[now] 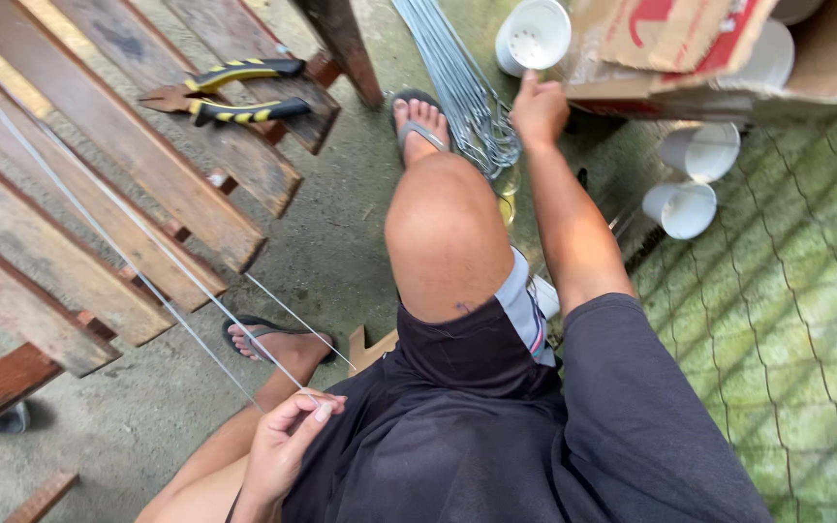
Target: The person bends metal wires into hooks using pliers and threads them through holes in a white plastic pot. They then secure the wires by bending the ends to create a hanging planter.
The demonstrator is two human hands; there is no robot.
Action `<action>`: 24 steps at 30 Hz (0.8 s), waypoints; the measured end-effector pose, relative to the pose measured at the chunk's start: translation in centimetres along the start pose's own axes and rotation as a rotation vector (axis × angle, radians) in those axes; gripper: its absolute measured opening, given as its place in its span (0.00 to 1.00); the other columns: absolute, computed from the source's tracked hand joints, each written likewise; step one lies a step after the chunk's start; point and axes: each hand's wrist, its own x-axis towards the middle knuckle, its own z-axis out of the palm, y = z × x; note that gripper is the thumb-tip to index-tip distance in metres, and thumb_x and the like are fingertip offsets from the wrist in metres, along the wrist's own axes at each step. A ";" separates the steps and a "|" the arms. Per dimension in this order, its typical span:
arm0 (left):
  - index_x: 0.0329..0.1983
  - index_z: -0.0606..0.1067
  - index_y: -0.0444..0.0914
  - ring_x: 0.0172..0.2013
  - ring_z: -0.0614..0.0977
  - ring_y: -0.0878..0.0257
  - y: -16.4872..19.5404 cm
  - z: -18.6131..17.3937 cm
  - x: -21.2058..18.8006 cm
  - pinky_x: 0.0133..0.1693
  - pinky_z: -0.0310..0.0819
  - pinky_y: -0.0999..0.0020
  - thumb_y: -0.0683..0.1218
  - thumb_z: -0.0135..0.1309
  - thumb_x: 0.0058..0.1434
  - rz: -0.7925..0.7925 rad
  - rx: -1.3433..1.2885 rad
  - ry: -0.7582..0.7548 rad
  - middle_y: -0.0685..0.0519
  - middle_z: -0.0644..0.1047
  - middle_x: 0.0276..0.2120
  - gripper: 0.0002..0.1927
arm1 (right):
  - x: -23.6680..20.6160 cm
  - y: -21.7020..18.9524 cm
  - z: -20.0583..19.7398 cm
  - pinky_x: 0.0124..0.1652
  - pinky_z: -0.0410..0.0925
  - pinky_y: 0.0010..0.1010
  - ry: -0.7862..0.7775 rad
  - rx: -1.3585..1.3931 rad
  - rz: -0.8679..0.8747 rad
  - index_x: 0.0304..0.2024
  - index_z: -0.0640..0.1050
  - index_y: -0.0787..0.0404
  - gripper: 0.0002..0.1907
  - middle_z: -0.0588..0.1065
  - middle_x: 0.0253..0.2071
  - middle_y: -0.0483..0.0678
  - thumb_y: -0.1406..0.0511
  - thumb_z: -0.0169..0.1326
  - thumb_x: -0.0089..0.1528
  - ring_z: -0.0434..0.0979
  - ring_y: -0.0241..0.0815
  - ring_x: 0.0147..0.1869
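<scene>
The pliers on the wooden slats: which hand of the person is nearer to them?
Left, I judge. The left hand pinches thin wires below the pliers; the right hand is far across, touching a white pot.

shorts (496,426): dark, loose, with a light blue and white hem stripe
sandals (418,121): dark flip-flops with grey straps, on both feet
arms: bare, no sleeves

The pliers (230,94) have black-and-yellow handles. The pots (533,35) are white, the planks (128,145) weathered brown, the wires (462,87) silvery grey. The shorts (535,426) are dark grey, and the mesh (787,291) shows a green diamond pattern.
</scene>
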 end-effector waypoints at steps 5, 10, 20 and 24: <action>0.36 0.81 0.31 0.45 0.83 0.61 2.0 2.0 2.1 0.52 0.75 0.66 0.41 0.55 0.66 -0.046 0.079 0.042 0.48 0.83 0.39 0.08 | 4.3 -1.6 2.5 0.19 0.76 0.30 -0.094 0.327 0.445 0.29 0.77 0.73 0.28 0.78 0.21 0.52 0.53 0.48 0.70 0.85 0.44 0.22; 0.38 0.80 0.33 0.39 0.80 0.69 2.6 2.4 3.6 0.45 0.74 0.72 0.44 0.58 0.67 -0.086 0.001 0.067 0.53 0.82 0.37 0.08 | 4.6 -3.6 4.5 0.23 0.77 0.36 -0.160 0.668 0.569 0.43 0.77 0.72 0.13 0.77 0.28 0.57 0.64 0.54 0.66 0.77 0.49 0.23; 0.36 0.80 0.34 0.36 0.79 0.73 1.2 0.0 4.1 0.41 0.74 0.76 0.47 0.59 0.67 -0.020 -0.095 0.013 0.57 0.82 0.34 0.10 | 2.6 -5.8 5.4 0.22 0.75 0.32 0.024 0.530 0.516 0.46 0.67 0.81 0.13 0.79 0.34 0.62 0.78 0.46 0.59 0.84 0.49 0.26; 0.35 0.80 0.33 0.36 0.80 0.72 1.4 -0.4 4.0 0.42 0.75 0.75 0.46 0.60 0.66 -0.031 -0.195 -0.012 0.56 0.83 0.34 0.10 | 2.0 -7.2 5.0 0.21 0.74 0.32 0.011 0.513 0.508 0.48 0.64 0.83 0.16 0.78 0.36 0.65 0.81 0.46 0.58 0.83 0.50 0.27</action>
